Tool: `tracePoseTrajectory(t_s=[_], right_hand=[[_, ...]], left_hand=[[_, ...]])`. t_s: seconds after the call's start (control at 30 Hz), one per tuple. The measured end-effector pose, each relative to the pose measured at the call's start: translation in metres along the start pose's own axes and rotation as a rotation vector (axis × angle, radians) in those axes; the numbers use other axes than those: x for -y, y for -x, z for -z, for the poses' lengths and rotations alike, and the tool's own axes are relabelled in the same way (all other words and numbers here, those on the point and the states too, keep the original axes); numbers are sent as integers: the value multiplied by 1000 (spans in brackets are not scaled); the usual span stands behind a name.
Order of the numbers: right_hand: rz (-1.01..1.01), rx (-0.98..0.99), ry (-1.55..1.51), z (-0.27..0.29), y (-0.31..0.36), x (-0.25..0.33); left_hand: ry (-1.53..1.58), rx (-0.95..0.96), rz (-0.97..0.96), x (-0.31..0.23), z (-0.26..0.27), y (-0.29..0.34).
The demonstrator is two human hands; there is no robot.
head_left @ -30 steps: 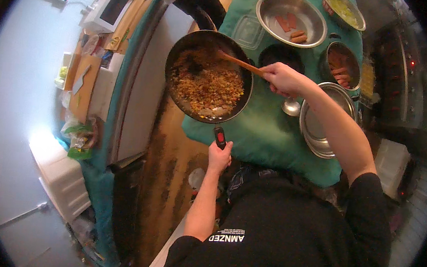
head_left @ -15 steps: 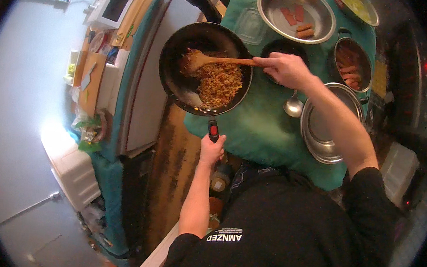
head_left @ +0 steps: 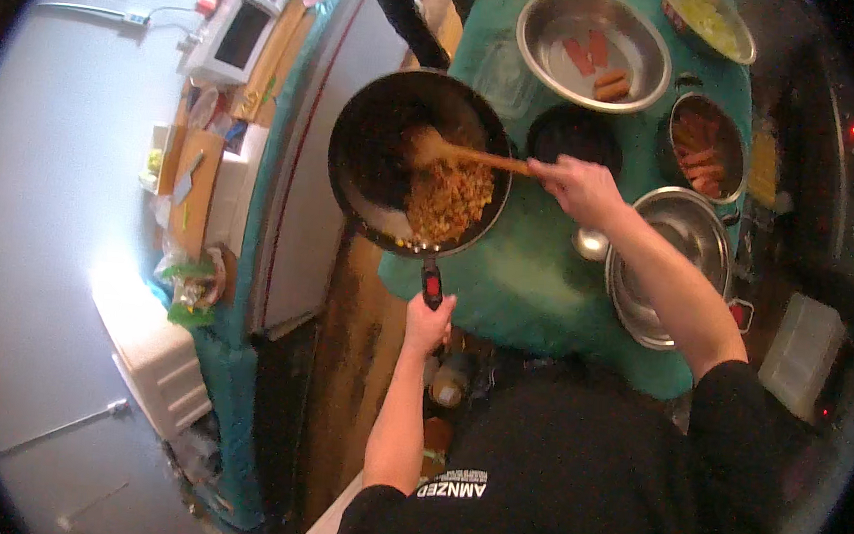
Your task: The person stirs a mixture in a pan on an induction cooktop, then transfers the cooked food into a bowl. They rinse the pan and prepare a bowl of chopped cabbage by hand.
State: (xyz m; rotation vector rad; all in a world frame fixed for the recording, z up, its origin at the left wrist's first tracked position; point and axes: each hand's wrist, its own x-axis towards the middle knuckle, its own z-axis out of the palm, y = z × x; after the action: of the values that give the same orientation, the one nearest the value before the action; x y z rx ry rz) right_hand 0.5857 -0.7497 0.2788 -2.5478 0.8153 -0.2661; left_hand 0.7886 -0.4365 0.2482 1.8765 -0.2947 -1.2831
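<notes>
Left hand (head_left: 427, 325): grips handle (head_left: 432, 281), pan (head_left: 370, 157) farther.
Right hand (head_left: 581, 191): grips spatula (head_left: 488, 159), lying left-right.
Rice (head_left: 451, 209): left of right hand.

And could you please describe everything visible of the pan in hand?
The pan is round, deep, dark and apparently metal, open side up by the left edge of the green table. The left hand grips its black, red-patched handle. Browned, crumbly food lies mostly at its lower right; a wooden utensil in the right hand reaches in.
</notes>
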Motion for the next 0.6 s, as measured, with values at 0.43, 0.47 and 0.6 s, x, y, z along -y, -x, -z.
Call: tracePoseTrajectory(t_s=[0.43,0.47,0.6], right_hand=[[-237,63,-229,-35,54,-15],[-311,140,-203,-35,57,-16],[-244,-10,-240,-36,51,-18]], left_hand=[[-27,-63,-53,17,2,-15],[-40,-68,-52,18,1,-17],[-79,-111,-108,18,2,-20]])
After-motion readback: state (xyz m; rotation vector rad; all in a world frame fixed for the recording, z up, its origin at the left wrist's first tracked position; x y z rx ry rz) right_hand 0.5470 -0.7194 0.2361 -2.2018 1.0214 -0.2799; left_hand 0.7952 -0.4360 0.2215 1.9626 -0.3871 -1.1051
